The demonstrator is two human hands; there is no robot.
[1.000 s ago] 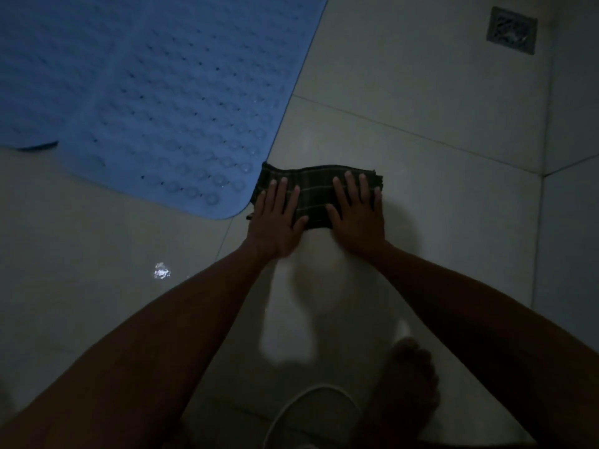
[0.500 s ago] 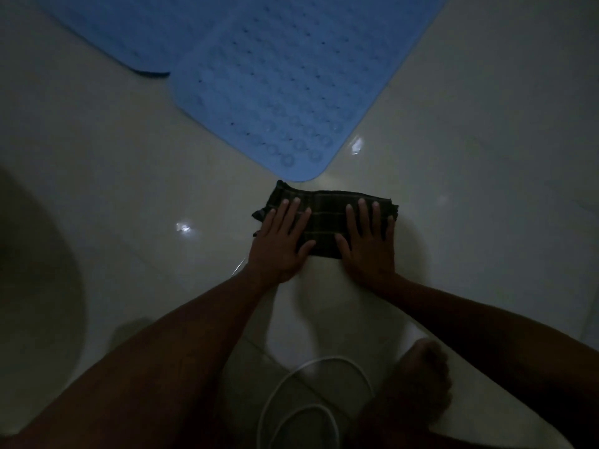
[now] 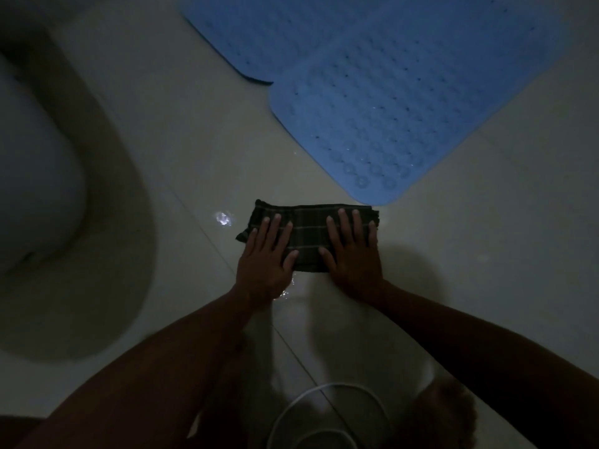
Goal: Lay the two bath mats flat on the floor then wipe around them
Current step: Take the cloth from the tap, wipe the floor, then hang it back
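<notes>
with both blue bath mats (image 3: 382,92) lying flat, the wiping step is underway: left hand (image 3: 264,254) and right hand (image 3: 351,251) press open-palmed, apart, on the folded plaid cloth (image 3: 309,236) beside the nearer mat's corner, which the next push should skirt.

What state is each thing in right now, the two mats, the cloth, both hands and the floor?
Near bath mat: flat on the floor, overlapping the far one.
Far bath mat: flat, partly covered.
Plaid cloth: folded, pressed on the floor.
Left hand: open, flat on the cloth.
Right hand: open, flat on the cloth.
Floor: wet spots glinting.
</notes>
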